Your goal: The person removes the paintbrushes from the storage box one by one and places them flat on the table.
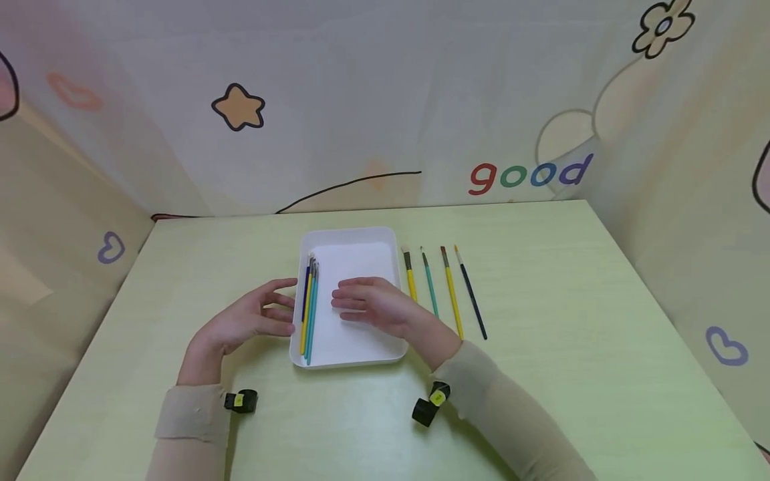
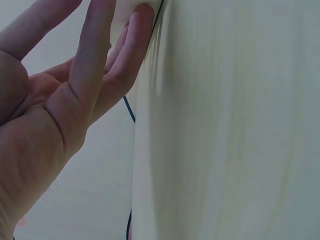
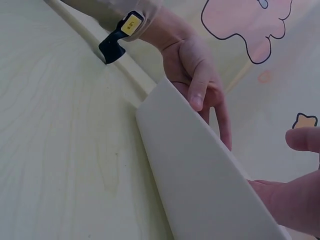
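On the pale table (image 1: 601,374), the left hand (image 1: 245,319), fingers loose, touches the white tray (image 1: 356,256), maybe to keep it still, while the empty right hand (image 1: 380,304) hangs over it, fingers straight, with thin brushes (image 1: 313,314) inside and four brushes (image 1: 452,294) lined up outside.

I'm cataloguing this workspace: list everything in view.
Tray: one, white, on table
Tray brushes: four, dark blue, yellow, two teal, inside, left side
Loose brushes: four, two yellow, one teal, one dark, right of tray
Table: one, pale green, under tray
Backdrop: count unclear, pale, behind and beside table; printed hearts, star, flower, "good"
Wrist devices: two, black and yellow, by wrists
Sleeves: two, beige, on arms
Left grip: one, bare, tray's left edge
Right grip: one, bare, over tray
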A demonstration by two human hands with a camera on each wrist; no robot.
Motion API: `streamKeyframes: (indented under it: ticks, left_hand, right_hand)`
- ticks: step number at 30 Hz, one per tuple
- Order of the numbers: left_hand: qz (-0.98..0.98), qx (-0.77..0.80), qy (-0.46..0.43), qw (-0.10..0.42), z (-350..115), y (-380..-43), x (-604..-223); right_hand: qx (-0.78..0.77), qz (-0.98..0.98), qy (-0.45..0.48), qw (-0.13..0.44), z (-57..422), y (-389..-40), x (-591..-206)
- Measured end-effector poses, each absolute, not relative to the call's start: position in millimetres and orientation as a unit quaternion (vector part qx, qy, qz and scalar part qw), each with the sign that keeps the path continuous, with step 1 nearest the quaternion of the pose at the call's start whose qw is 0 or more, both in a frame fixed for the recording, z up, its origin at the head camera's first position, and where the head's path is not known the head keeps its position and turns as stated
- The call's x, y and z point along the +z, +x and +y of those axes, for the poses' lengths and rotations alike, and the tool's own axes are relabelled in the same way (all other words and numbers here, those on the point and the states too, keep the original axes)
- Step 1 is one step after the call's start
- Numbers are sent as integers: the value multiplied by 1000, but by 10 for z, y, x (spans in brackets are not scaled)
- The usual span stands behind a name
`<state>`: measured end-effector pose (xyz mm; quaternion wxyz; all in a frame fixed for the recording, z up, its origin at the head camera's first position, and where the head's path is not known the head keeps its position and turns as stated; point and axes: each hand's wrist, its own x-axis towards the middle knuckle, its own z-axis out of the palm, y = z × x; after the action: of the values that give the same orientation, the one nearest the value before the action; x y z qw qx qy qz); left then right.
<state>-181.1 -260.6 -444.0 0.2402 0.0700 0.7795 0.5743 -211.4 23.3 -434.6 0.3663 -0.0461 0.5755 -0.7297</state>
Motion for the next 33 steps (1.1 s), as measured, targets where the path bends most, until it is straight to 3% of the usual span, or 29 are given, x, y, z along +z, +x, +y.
streamKeyframes:
  ticks: [19,33]
  left_hand:
    - [775,577,71,249,-2621,-1824,-4454]
    - [782,568,66,248,-2615,-1809,-4434]
  right_hand:
    - [-747,532,-18,398,-38,-2156,-4435]
    - [-742,551,-13,382,-112,-2115,-4477]
